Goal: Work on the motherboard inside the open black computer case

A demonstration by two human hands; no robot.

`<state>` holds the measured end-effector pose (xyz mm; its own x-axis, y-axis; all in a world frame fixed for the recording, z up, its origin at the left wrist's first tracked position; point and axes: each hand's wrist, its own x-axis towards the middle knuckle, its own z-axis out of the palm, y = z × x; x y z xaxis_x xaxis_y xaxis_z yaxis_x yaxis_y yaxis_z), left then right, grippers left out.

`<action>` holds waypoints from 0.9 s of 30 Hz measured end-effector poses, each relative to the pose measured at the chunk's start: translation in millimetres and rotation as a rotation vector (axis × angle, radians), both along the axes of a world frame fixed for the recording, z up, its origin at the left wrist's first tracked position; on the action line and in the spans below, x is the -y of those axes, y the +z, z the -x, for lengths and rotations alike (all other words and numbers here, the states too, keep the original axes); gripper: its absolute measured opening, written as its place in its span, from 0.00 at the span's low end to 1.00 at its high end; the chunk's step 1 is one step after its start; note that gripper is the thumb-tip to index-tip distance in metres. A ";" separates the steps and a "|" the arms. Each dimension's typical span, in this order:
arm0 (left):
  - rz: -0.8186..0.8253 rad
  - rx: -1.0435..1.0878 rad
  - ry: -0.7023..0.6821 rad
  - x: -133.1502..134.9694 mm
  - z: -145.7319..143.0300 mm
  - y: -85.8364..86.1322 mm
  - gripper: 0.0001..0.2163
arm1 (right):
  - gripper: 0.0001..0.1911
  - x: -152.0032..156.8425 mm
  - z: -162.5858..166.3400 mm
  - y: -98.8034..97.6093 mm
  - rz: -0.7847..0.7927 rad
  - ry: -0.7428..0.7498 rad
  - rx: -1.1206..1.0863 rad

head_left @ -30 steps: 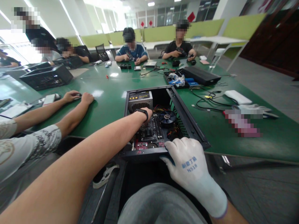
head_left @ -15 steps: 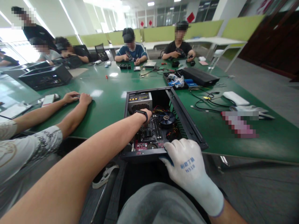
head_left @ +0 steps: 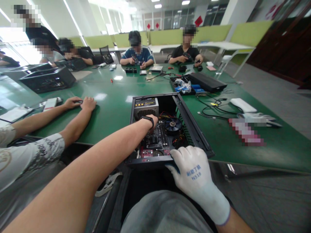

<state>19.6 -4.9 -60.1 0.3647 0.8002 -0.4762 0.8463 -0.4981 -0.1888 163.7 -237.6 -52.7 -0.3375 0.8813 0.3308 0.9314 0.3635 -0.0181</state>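
An open black computer case (head_left: 194, 131) lies on the green table (head_left: 111, 103) in front of me, overhanging its near edge. Inside are a grey power supply (head_left: 145, 108), a motherboard (head_left: 156, 140) and a round black cooler fan (head_left: 172, 124). My bare left hand (head_left: 153, 120), with a black wristband, reaches down into the case between the power supply and the fan; its fingers are hidden. My right hand (head_left: 191, 168), in a white glove, is curled over the case's near edge and grips it.
A seated neighbour's two forearms (head_left: 73, 113) rest on the table at my left. Other people sit around the far side. Another black case (head_left: 47, 79) stands far left, a flat black case (head_left: 206, 81) far right, with loose cables (head_left: 213, 108) and white gloves (head_left: 257, 116) at right.
Both hands stay where they were. The view has shifted slightly, so the case sits a little lower and nearer in the picture.
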 end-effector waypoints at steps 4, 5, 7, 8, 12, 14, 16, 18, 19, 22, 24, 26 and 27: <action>-0.002 0.003 0.004 2.5 -0.1 2.4 0.35 | 0.12 0.8 -0.6 0.4 0.023 -0.006 0.004; -0.004 -0.006 0.007 1.9 0.0 1.7 0.35 | 0.12 0.8 -0.7 0.5 0.026 -0.007 0.004; -0.009 -0.019 0.011 -0.3 0.1 -1.1 0.34 | 0.12 0.5 -0.7 0.8 0.027 -0.008 0.004; -0.010 -0.022 0.012 -1.8 0.3 -2.8 0.34 | 0.12 0.3 -0.6 0.9 0.026 -0.008 0.005; -0.008 -0.007 0.024 -5.7 1.0 -7.7 0.34 | 0.13 -0.4 -0.1 0.3 0.024 -0.012 0.009; -0.008 -0.002 0.033 -5.7 1.0 -8.0 0.35 | 0.13 -0.4 -0.3 -0.2 0.021 -0.012 0.014; -0.012 -0.002 0.037 -5.0 0.8 -7.7 0.35 | 0.13 -0.2 -0.6 -0.5 0.017 -0.011 0.015; -0.011 -0.008 0.028 -4.9 0.6 -7.5 0.34 | 0.13 -0.1 -0.8 -0.4 0.016 -0.010 0.013; -0.007 -0.014 0.022 -5.2 0.5 -7.6 0.34 | 0.13 -0.1 -0.8 -0.3 0.017 -0.010 0.012; -0.002 -0.030 0.005 -6.7 0.6 -8.4 0.33 | 0.13 -0.2 -0.3 0.0 0.019 -0.014 0.017; -0.004 -0.032 0.001 -7.1 0.4 -8.6 0.34 | 0.13 -0.2 0.2 0.2 0.019 -0.016 0.019; 0.005 -0.035 -0.002 -6.1 -0.4 -7.6 0.33 | 0.13 -0.1 0.6 0.5 0.017 -0.019 0.020; 0.015 -0.040 -0.004 -5.0 -1.1 -6.4 0.32 | 0.14 -0.1 0.6 0.7 0.014 -0.021 0.021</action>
